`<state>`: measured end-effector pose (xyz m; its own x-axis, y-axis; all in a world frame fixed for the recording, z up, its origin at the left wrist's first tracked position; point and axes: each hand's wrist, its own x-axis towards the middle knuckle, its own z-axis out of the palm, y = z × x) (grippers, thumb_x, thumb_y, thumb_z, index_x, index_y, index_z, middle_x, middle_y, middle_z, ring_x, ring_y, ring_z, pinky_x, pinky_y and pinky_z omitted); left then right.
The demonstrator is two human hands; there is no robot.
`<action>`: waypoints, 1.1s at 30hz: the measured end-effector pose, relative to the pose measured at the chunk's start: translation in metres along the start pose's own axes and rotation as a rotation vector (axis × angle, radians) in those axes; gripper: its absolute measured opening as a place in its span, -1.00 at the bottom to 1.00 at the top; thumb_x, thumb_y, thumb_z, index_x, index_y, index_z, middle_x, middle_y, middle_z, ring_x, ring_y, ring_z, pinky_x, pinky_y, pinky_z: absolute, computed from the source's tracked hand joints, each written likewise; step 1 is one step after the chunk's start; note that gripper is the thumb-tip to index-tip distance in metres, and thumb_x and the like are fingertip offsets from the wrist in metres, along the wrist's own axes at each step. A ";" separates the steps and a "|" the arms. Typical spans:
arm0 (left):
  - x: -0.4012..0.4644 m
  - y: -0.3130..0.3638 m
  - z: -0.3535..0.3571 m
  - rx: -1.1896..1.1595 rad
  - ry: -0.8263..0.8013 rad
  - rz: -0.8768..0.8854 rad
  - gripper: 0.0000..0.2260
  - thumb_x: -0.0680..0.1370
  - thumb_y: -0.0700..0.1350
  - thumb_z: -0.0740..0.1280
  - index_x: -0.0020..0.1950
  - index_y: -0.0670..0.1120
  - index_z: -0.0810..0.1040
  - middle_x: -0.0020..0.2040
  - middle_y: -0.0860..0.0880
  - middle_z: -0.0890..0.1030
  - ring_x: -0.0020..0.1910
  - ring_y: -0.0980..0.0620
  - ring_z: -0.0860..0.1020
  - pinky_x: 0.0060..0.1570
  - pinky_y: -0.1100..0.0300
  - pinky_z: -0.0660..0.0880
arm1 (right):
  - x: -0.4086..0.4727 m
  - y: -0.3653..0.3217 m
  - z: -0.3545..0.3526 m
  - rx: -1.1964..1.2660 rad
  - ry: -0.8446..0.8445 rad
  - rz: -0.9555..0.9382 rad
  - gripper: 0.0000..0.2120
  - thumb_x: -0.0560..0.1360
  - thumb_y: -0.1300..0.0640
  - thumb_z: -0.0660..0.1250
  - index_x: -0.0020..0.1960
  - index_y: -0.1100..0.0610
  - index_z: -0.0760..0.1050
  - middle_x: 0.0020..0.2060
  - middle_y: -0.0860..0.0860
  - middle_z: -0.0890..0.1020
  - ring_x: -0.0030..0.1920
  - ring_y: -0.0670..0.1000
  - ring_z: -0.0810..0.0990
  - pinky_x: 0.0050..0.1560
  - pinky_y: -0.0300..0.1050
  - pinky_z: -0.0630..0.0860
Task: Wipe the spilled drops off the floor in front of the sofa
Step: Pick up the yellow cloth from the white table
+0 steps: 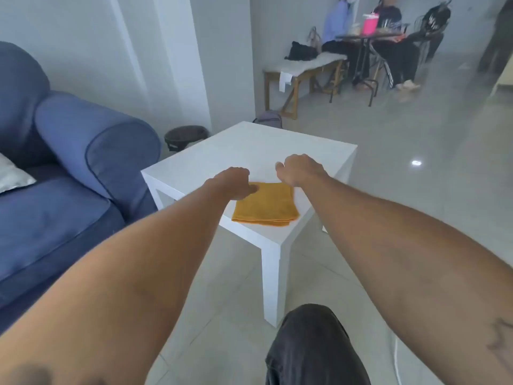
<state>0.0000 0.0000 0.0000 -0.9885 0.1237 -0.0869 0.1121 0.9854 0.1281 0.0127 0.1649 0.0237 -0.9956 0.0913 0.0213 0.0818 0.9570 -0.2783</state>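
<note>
A folded orange cloth (265,205) lies on the near corner of a small white table (249,151). My left hand (234,183) rests at the cloth's far left corner, fingers curled, touching it; whether it grips the cloth cannot be told. My right hand (298,169) hovers just past the cloth's far right corner, fingers curled with nothing visibly in them. A blue sofa (63,173) stands to the left. The pale tiled floor (222,301) in front of it shows no drops I can make out.
My knee in dark trousers (311,345) is at the bottom. A dark waste bin (185,137) sits behind the table by the wall. Far back, a wooden bench (302,72) and several seated people at a table (372,36).
</note>
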 end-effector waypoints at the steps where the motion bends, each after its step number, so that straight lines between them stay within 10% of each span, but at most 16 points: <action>1: 0.004 0.000 0.006 0.021 -0.021 -0.004 -0.47 0.63 0.14 0.18 0.53 -0.08 0.27 0.48 -0.07 0.40 0.47 -0.12 0.34 0.40 -0.08 0.33 | 0.000 0.003 0.004 -0.013 -0.029 0.012 -0.55 0.62 -0.07 -0.01 0.30 0.16 0.48 0.24 0.12 0.55 0.23 0.20 0.51 0.12 0.02 0.39; 7: 0.027 0.006 0.041 0.021 -0.043 -0.008 -0.56 0.60 -0.21 0.15 0.50 -0.07 0.30 0.43 -0.09 0.38 0.37 -0.15 0.42 0.28 -0.07 0.43 | 0.014 0.018 0.038 -0.031 -0.086 0.014 -0.55 0.63 -0.09 0.00 0.32 0.12 0.47 0.26 0.08 0.54 0.26 0.17 0.50 0.14 0.02 0.38; 23: 0.003 0.008 -0.001 -0.442 0.132 -0.182 -0.89 0.52 -0.27 0.30 -0.01 -0.12 0.58 -0.02 -0.07 0.57 0.01 -0.12 0.55 0.00 0.12 0.55 | -0.005 -0.012 0.021 0.004 -0.061 -0.095 -0.46 0.54 0.19 0.25 0.50 0.03 0.26 0.37 0.08 0.44 0.36 0.17 0.40 0.20 0.04 0.39; 27: -0.036 -0.015 -0.040 -0.492 0.190 -0.134 -0.75 0.53 -0.28 0.36 0.20 -0.14 0.60 0.16 -0.10 0.57 0.05 -0.09 0.51 -0.02 0.17 0.52 | -0.025 -0.043 -0.001 0.001 -0.041 -0.246 -0.31 0.50 0.16 0.37 0.55 -0.09 0.18 0.39 0.05 0.44 0.39 0.17 0.37 0.18 0.04 0.40; 30: -0.072 -0.040 -0.068 -0.439 0.232 -0.117 -0.78 0.53 -0.27 0.35 0.16 -0.11 0.63 0.18 -0.14 0.60 -0.01 -0.07 0.52 -0.05 0.19 0.48 | -0.037 -0.076 -0.011 -0.016 -0.072 -0.302 -0.50 0.46 0.11 0.42 0.38 -0.08 0.44 0.26 0.06 0.53 0.28 0.17 0.46 0.10 0.01 0.44; 33: -0.118 -0.077 -0.089 -0.374 0.280 -0.168 -0.76 0.52 -0.25 0.39 0.17 -0.09 0.63 0.14 -0.09 0.59 0.05 -0.08 0.54 -0.05 0.19 0.46 | -0.053 -0.123 -0.006 -0.006 -0.107 -0.421 -0.98 0.39 0.07 0.36 -0.20 -0.05 0.55 0.04 0.08 0.61 0.04 0.18 0.55 -0.09 -0.04 0.46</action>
<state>0.0989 -0.1008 0.0881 -0.9848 -0.1198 0.1260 -0.0442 0.8734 0.4850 0.0559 0.0441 0.0623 -0.9411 -0.3366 0.0320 -0.3330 0.9062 -0.2608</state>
